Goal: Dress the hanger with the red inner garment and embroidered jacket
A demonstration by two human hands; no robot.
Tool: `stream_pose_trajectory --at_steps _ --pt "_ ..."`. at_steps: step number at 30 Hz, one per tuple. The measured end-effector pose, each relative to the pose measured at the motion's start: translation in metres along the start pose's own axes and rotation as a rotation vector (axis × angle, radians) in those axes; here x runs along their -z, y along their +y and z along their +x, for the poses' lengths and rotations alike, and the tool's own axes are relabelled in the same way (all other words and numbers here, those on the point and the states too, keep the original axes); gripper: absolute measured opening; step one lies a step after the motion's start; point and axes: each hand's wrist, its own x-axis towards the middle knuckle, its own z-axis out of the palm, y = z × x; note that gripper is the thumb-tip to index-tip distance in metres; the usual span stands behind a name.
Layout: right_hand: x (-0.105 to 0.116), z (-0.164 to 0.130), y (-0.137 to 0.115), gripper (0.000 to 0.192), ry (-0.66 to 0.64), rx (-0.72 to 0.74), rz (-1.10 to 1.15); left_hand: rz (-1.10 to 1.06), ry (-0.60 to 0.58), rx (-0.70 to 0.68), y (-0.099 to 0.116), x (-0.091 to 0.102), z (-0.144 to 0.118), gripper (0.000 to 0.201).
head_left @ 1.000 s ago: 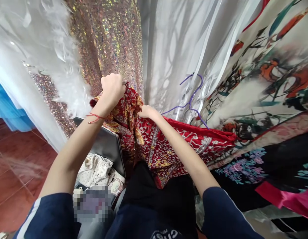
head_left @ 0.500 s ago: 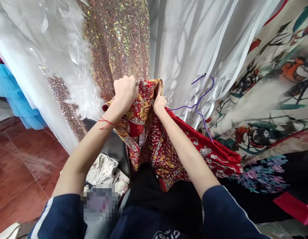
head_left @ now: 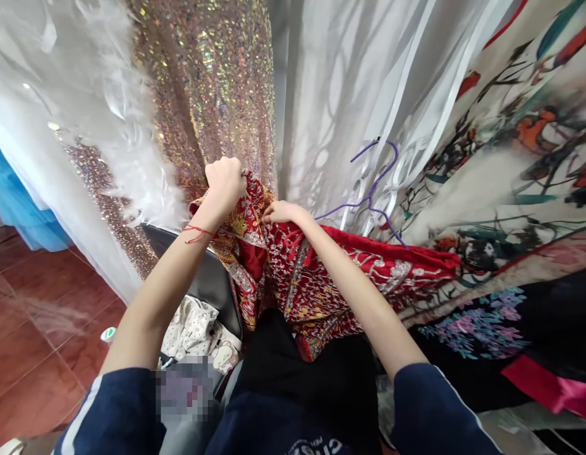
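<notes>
Gripping the top edge of a red embroidered garment (head_left: pixel 316 278), the left hand (head_left: pixel 225 181) is closed into a fist, its fingers (head_left: pixel 236 179) curled tight around a bunched fold of the cloth at the garment's highest point. A thin red string bracelet (head_left: pixel 194 232) circles the left wrist just below. The right hand (head_left: pixel 279 212) lies close beside it, slightly lower, with its fingers (head_left: pixel 268 217) pressed together and pinched on the same edge of the fabric; the cloth passes under the fingertips and drops away beneath both hands. From this shared grip the garment hangs down in front of the person's black clothing and spreads to the right, where its silver and gold embroidery rests on a pile of patterned fabrics (head_left: pixel 492 316). A purple wire hanger (head_left: pixel 371 193) stands just right of the right hand, apart from it, against white sheer cloth (head_left: pixel 349 95). Behind the left hand hangs a sequinned gold dress (head_left: pixel 212 82), with white feather trim (head_left: pixel 131 170) to its left and blue tulle (head_left: pixel 18 208) at the far left edge. Below the left forearm lies a dark open case (head_left: pixel 212 278) holding pale spotted cloth (head_left: pixel 193 325), on a red tiled floor (head_left: pixel 31 354). Navy sleeves cover both upper arms.
</notes>
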Motion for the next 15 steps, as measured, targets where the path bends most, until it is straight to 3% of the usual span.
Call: stream_pose_trajectory --at_steps 3,5,10,12,15 --pt "-0.002 -0.023 -0.016 0.021 -0.116 0.158 0.038 0.047 -0.029 -0.003 0.003 -0.006 0.005 0.035" --pt "-0.007 -0.041 -0.024 0.025 -0.102 0.207 0.049 0.074 -0.052 0.000 0.006 -0.009 0.007 0.037" --pt "-0.021 -0.071 -0.039 0.080 0.241 0.034 0.073 0.076 -0.108 -0.016 0.021 -0.011 0.001 0.039" --pt "-0.022 -0.072 -0.042 0.073 0.311 -0.062 0.093 0.047 -0.117 -0.066 0.032 -0.010 -0.005 0.037" --pt "-0.017 -0.066 -0.039 0.048 0.331 -0.151 0.089 -0.005 -0.114 -0.143 0.045 -0.006 -0.010 0.036"
